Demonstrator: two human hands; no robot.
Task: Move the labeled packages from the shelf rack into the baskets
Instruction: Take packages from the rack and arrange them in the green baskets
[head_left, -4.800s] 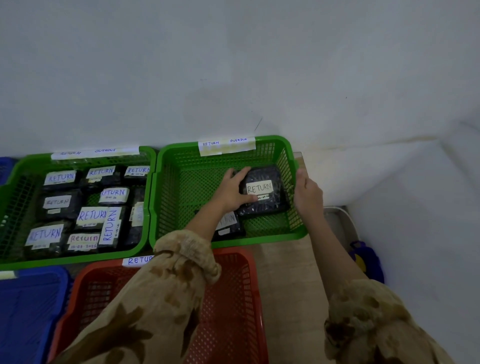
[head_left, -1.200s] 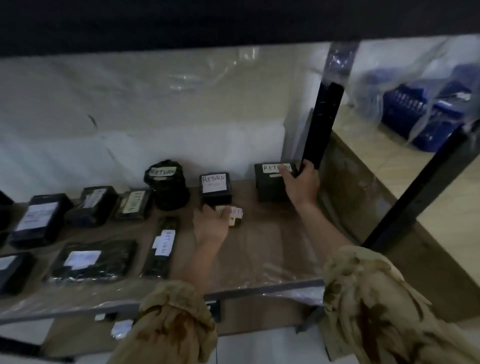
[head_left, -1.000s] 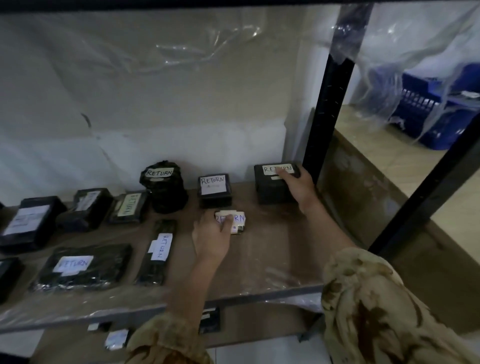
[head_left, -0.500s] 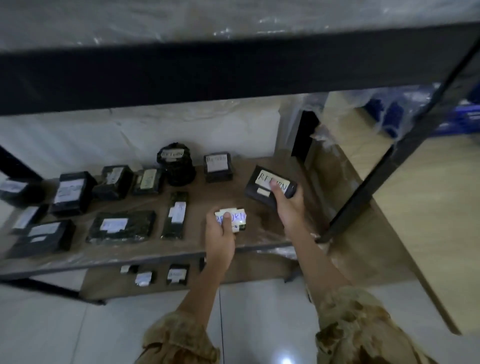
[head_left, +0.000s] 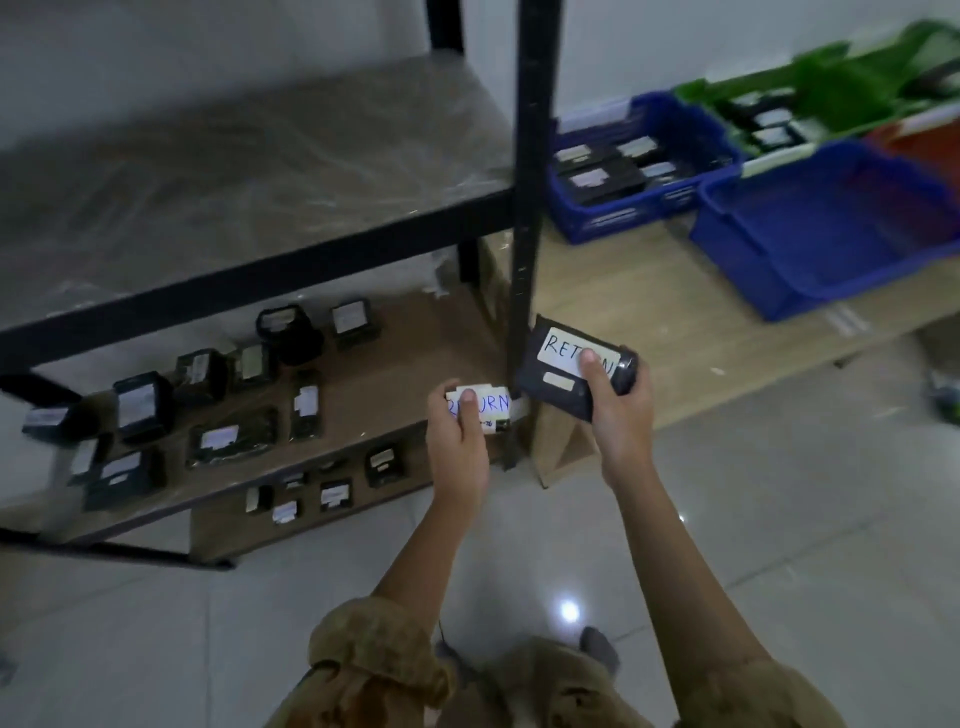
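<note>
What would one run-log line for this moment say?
left hand: holds small package | right hand: holds larger package | shelf rack: packages present

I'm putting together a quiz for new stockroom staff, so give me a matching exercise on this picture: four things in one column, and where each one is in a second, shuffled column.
Things
1. small package with blue RETURN lettering
2. larger black package with black RETURN lettering
3. round black package
4. nearest blue basket

Places
A. standing on the middle shelf
B. gripped in the right hand
C. on the low wooden platform, at the right
D. pinched in the left hand

Pairs: 1-D, 2-B, 3-A, 4-C.
</note>
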